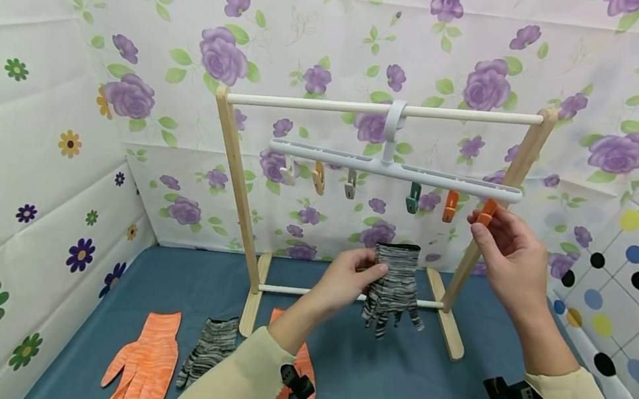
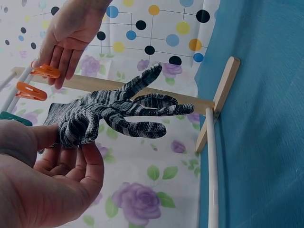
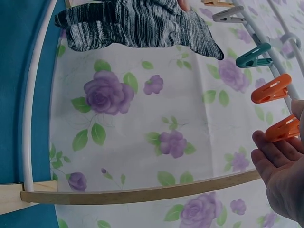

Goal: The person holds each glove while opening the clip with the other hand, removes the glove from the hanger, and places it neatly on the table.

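My left hand [image 1: 349, 275] pinches a black-and-grey striped knit glove [image 1: 396, 275] near its cuff, between thumb and fingers. The glove hangs cuff up, its fingers dangling below the hanger. At the right end of the white hanger [image 1: 348, 160], my right hand [image 1: 512, 256] grips an orange clothespin [image 1: 486, 212] between thumb and fingertips. In the right wrist view, the fingers lie under that orange clothespin [image 3: 284, 128], with only part of the hand inside the frame. Just left of it hangs a second orange clothespin [image 1: 450, 206], beside a green clothespin [image 1: 413, 198].
The hanger tilts slightly on the top bar [image 1: 319, 104] of a wooden rack [image 1: 237, 189]. Grey [image 1: 350, 185], tan [image 1: 319, 178] and white clothespins [image 1: 288, 170] hang at left. On the blue cloth [image 1: 379, 393] lie an orange glove [image 1: 146, 361], a striped glove [image 1: 211, 349] and another orange glove [image 1: 306, 365], partly behind my left arm.
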Motion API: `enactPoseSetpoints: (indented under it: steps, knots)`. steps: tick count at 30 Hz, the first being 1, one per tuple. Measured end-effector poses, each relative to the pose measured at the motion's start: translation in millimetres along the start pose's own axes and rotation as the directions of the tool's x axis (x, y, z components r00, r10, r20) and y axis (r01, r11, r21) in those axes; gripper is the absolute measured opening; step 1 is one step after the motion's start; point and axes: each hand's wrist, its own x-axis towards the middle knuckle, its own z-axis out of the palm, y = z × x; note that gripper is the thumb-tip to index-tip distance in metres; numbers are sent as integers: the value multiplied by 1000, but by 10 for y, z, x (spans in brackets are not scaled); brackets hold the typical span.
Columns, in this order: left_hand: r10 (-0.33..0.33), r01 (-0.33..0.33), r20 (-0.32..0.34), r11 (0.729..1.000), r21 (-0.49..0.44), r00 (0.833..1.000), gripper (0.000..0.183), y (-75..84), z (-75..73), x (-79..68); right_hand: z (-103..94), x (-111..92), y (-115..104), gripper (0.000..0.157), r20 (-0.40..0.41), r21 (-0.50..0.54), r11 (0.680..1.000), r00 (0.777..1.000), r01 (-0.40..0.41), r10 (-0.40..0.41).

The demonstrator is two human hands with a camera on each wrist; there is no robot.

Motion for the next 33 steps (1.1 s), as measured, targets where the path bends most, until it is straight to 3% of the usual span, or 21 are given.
enactPoseSetpoints:
  steps: [12,23,33]
  knots:
    - [-16,16,-13,1000,19,1000,19,-11,-78,-72,-33,-71,45,53,13,-24,1000,1000,-10,10]
    - [-28,28,-17,1000,12,999,22,-21,-148,-144,-70,-225,146,62,24,-118,992,999,35,-32]
    - [-42,43,-24,999,31,999,22,-73,-224,-235,-135,-452,214,63,51,-223,975,999,4,8]
